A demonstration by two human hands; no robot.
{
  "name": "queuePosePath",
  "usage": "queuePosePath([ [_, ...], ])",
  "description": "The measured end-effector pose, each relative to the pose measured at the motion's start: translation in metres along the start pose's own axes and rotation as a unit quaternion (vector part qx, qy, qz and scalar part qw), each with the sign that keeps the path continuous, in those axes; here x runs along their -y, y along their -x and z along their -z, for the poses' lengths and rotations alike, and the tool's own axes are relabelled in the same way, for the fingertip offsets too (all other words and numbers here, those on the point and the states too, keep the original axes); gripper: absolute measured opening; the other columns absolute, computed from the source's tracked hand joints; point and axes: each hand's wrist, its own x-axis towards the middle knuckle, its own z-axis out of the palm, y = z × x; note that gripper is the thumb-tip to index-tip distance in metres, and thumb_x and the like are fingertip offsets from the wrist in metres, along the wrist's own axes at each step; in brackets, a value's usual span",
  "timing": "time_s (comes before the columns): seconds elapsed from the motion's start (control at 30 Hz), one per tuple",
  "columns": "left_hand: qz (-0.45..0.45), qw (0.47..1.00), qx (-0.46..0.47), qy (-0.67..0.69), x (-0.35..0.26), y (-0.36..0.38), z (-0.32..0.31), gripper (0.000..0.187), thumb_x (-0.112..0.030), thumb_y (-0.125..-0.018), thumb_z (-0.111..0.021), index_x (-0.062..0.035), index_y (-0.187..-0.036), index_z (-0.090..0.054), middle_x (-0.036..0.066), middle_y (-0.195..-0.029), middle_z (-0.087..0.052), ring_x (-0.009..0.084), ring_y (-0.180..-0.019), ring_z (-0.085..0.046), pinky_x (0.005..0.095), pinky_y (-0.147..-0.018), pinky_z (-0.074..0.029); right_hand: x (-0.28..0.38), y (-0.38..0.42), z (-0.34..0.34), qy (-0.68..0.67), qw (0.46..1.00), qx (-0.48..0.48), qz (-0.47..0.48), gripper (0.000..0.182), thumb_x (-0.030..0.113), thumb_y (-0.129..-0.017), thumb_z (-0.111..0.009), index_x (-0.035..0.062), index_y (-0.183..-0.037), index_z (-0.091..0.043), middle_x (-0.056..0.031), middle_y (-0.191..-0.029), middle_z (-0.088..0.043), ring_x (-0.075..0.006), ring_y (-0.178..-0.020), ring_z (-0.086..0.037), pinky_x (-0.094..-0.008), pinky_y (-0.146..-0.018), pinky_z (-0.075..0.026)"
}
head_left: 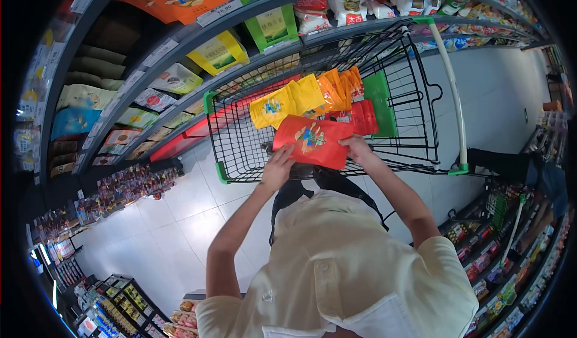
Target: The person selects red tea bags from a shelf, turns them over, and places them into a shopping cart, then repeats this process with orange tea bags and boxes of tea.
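A red pouch (311, 141) with a colourful print is held between my two hands over the near side of a shopping cart (234, 158). The fingers of my left hand (279, 167) rest on its lower left edge. At its right edge, my right hand (357, 149) pinches the pouch. Behind it in the cart lie yellow pouches (270, 106) on the left and orange pouches (333, 91) beside them. More red pouches (364, 117) stand next to the cart's green panel (380, 103).
Shelves (180, 61) of bagged goods run along the far side and left. The cart's handle (451, 91) is on the right. Another cart (511, 227) and a person's dark-clothed leg (499, 162) are at the right. Display racks (129, 302) stand at the lower left.
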Motion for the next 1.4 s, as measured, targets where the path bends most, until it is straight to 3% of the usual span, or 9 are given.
queuePosePath([
  [0.13, 0.270, 0.949, 0.085, 0.138, -0.009, 0.017, -0.049, 0.023, -0.014, -0.073, -0.058, -0.0086, -0.096, -0.061, 0.013, -0.111, -0.055, 0.0295, -0.099, -0.054, 0.0357, -0.082, -0.046, -0.040, -0.084, 0.009, 0.235, 0.963, -0.046, 0.120, 0.028, -0.002, -0.068, -0.061, 0.0031, -0.096, -0.059, -0.0060, -0.089, -0.062, -0.0151, -0.076, -0.061, -0.0287, -0.067, -0.049],
  [0.17, 0.310, 0.931, 0.102, 0.163, -0.011, 0.020, -0.057, 0.024, -0.016, -0.075, -0.058, -0.0090, -0.097, -0.061, 0.013, -0.111, -0.055, 0.0301, -0.097, -0.055, 0.0361, -0.082, -0.046, -0.061, -0.107, 0.014, 0.264, 0.945, -0.070, 0.182, 0.022, 0.003, -0.069, -0.058, 0.0028, -0.091, -0.060, -0.0108, -0.084, -0.064, -0.0232, -0.075, -0.062, -0.0334, -0.067, -0.049],
  [0.27, 0.357, 0.903, 0.134, 0.200, -0.029, 0.012, -0.062, 0.024, -0.020, -0.077, -0.056, -0.0099, -0.099, -0.060, 0.013, -0.106, -0.057, 0.0309, -0.092, -0.057, 0.0371, -0.080, -0.047, -0.078, -0.139, 0.028, 0.609, 0.733, -0.151, 0.264, 0.018, 0.010, -0.070, -0.054, 0.0020, -0.085, -0.060, -0.0177, -0.080, -0.063, -0.0342, -0.076, -0.060, -0.0415, -0.071, -0.047],
  [0.73, 0.375, 0.876, 0.176, 0.247, -0.041, -0.015, -0.056, 0.026, -0.027, -0.082, -0.050, -0.0108, -0.101, -0.059, 0.015, -0.099, -0.059, 0.0322, -0.093, -0.055, 0.0404, -0.079, -0.045, -0.054, -0.127, 0.037, 0.673, 0.704, -0.198, 0.115, 0.023, 0.021, -0.070, -0.059, 0.0044, -0.085, -0.060, -0.0218, -0.087, -0.060, -0.0379, -0.085, -0.058, -0.0436, -0.074, -0.047],
  [0.9, 0.340, 0.872, 0.146, 0.321, -0.019, -0.012, -0.026, 0.029, -0.027, -0.082, -0.050, -0.0094, -0.104, -0.057, 0.015, -0.095, -0.061, 0.0314, -0.090, -0.057, 0.0392, -0.079, -0.045, -0.040, -0.113, 0.022, 0.657, 0.715, -0.235, 0.045, 0.039, 0.022, -0.070, -0.059, 0.0029, -0.103, -0.051, -0.0210, -0.097, -0.058, -0.0363, -0.089, -0.058, -0.0439, -0.078, -0.047],
  [1.0, 0.287, 0.893, -0.040, 0.343, 0.038, -0.014, -0.016, 0.026, -0.021, -0.083, -0.053, -0.0066, -0.104, -0.058, 0.014, -0.094, -0.062, 0.0268, -0.085, -0.060, 0.0347, -0.076, -0.046, -0.032, -0.091, 0.014, 0.646, 0.687, -0.266, 0.198, 0.040, 0.020, -0.071, -0.060, 0.0017, -0.104, -0.050, -0.0210, -0.101, -0.055, -0.0360, -0.092, -0.056, -0.0437, -0.078, -0.046],
  [1.1, 0.298, 0.879, -0.150, 0.340, 0.104, -0.059, 0.079, 0.032, -0.021, -0.086, -0.053, 0.0009, -0.109, -0.054, 0.012, -0.101, -0.059, 0.0198, -0.093, -0.056, 0.0292, -0.083, -0.042, -0.030, -0.097, 0.030, 0.592, 0.701, -0.203, 0.342, 0.038, 0.018, -0.070, -0.062, 0.0008, -0.102, -0.051, -0.0196, -0.104, -0.052, -0.0357, -0.092, -0.054, -0.0427, -0.078, -0.045],
  [1.23, 0.217, 0.804, -0.426, 0.353, 0.175, -0.140, 0.205, 0.033, -0.018, -0.084, -0.056, 0.0008, -0.111, -0.050, 0.011, -0.102, -0.059, 0.0144, -0.095, -0.054, 0.0277, -0.082, -0.042, -0.006, -0.076, 0.005, 0.539, 0.732, -0.192, 0.369, 0.031, 0.017, -0.071, -0.064, 0.0009, -0.096, -0.056, -0.0185, -0.093, -0.057, -0.0326, -0.087, -0.057, -0.0380, -0.076, -0.046],
  [1.4, 0.220, 0.801, -0.472, 0.295, 0.214, -0.210, 0.299, 0.048, -0.016, -0.081, -0.060, 0.0001, -0.121, -0.038, 0.011, -0.113, -0.051, 0.0171, -0.100, -0.051, 0.0295, -0.086, -0.040, 0.000, -0.076, -0.027, 0.461, 0.799, -0.101, 0.373, 0.028, 0.018, -0.075, -0.061, 0.0024, -0.098, -0.057, -0.0156, -0.094, -0.060, -0.0282, -0.086, -0.059, -0.0349, -0.073, -0.046],
])
